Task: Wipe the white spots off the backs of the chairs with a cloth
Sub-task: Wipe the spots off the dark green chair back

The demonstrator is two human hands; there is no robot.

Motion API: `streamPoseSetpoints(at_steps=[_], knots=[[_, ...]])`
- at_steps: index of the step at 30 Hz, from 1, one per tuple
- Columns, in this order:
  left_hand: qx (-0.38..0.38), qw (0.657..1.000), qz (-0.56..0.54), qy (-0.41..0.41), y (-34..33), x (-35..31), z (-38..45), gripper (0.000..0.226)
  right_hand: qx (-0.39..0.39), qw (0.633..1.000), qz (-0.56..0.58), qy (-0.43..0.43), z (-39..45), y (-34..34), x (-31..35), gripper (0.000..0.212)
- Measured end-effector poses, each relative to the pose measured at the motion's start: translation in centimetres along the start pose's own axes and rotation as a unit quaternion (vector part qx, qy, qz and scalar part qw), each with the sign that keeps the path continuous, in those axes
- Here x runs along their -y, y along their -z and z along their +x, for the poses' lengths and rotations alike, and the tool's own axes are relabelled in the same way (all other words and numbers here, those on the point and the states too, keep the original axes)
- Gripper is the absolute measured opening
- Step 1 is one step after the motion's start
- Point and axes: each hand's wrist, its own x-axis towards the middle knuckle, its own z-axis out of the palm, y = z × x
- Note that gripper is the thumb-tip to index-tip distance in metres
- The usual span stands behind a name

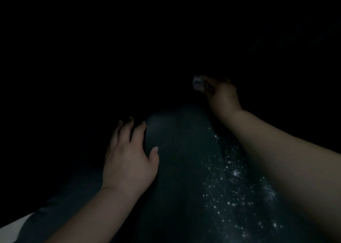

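1. Very dim scene; only the near centre is lit, and everything beyond the hands is black and unreadable.
2. Nearest, bottom left corner: a pale strip (13, 226) at the frame edge. Cannot tell what it is.
3. Chair back (177, 169): dark, bluish-grey padded surface running from the bottom edge up to a rounded top near mid-frame.
4. White spots (234, 174): a scatter of small bright specks on the right half of the chair back, densest along the edge next to the right forearm, thinning towards the upper end. The left half of the surface shows none that I can make out.
5. Left hand (129, 161): palm down on the left edge of the chair back, fingers straight and slightly spread over the side, thumb lying on the surface. It holds nothing.
6. Right hand (221, 96): farther off, past the rounded top of the chair back, forearm crossing the spotted side. Fingers curled around a small pale wad, the cloth (198, 84), which sticks out to the left of the fist.
7. Whether the cloth touches any surface: cannot tell, too dark.
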Motion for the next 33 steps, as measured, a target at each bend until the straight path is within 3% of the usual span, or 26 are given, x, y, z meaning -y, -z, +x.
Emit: streamPoseSetpoints(at_steps=[3,5,10,12,19,24,28,30,33], knots=[[0.005,1.0,0.0,0.003,0.3,-0.3,-0.2,0.067,0.048,0.988,-0.056,0.133,-7.1,0.7,0.0,0.046],[0.005,1.0,-0.003,0.003,0.6,-0.4,-0.1,0.067,0.049,0.98,-0.096,0.166,-9.9,1.9,-0.5,0.052],[0.02,0.997,0.043,-0.058,0.2,-1.3,0.0,0.067,-0.085,0.988,-0.116,0.058,-6.1,3.9,-2.4,0.047],[0.033,0.994,0.055,-0.092,-0.5,-1.9,-0.2,0.068,-0.064,0.992,-0.105,0.031,-5.5,3.5,-2.7,0.044],[0.052,0.989,0.049,-0.133,-2.0,-4.1,-1.5,0.068,-0.007,0.987,-0.116,0.114,-14.5,2.4,-2.4,0.063],[0.049,0.989,0.051,-0.132,-2.2,-4.2,-1.5,0.068,-0.126,0.987,-0.085,0.05,-7.5,4.5,-3.8,0.04],[0.046,0.989,0.056,-0.13,-2.9,-4.6,-1.5,0.068,-0.084,0.991,-0.099,0.043,-6.3,3.0,-3.7,0.037],[0.046,0.989,0.053,-0.127,-3.3,-4.8,-1.6,0.068,-0.073,0.987,-0.116,0.082,-10.0,2.4,-3.2,0.046],[0.051,0.989,0.055,-0.129,-3.3,-5.1,-1.5,0.069,0.01,0.983,-0.116,0.143,-16.3,2.7,-3.0,0.054]])
